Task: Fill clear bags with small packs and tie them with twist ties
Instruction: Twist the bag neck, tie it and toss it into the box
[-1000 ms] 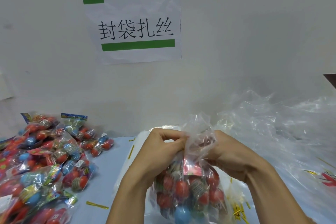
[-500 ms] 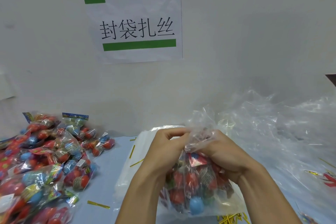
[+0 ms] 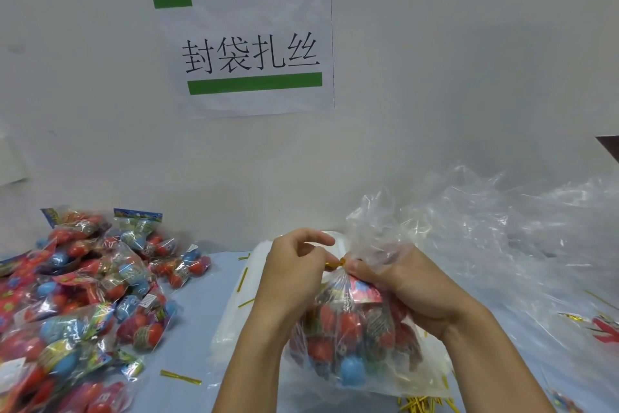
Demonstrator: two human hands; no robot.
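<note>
Head view, bag: the clear plastic bag filled with red and blue small packs (image 3: 351,342) stands on the pale blue table (image 3: 201,329), in front of the person, its neck gathered at the top.
Head view, tie: a gold twist tie (image 3: 335,263) wraps the gathered neck, between the two hands.
Head view, left hand: the left hand (image 3: 294,275) pinches the free ends of the tie with thumb and fingers curled.
Head view, right hand: the right hand (image 3: 408,288) grips the bunched neck just below the tie, fingers closed round the plastic.
Head view, step in hand: likely twisting the tie shut.
Head view, doing it well: the right hand should keep the neck tight and low so no pack slips up; the left should turn both ends together for several turns, close to the plastic.
Head view, surroundings: loose small packs in a heap (image 3: 77,305) lie to the left, spare gold ties (image 3: 181,376) lie on the table, and crumpled empty clear bags (image 3: 502,228) pile up to the right.
</note>
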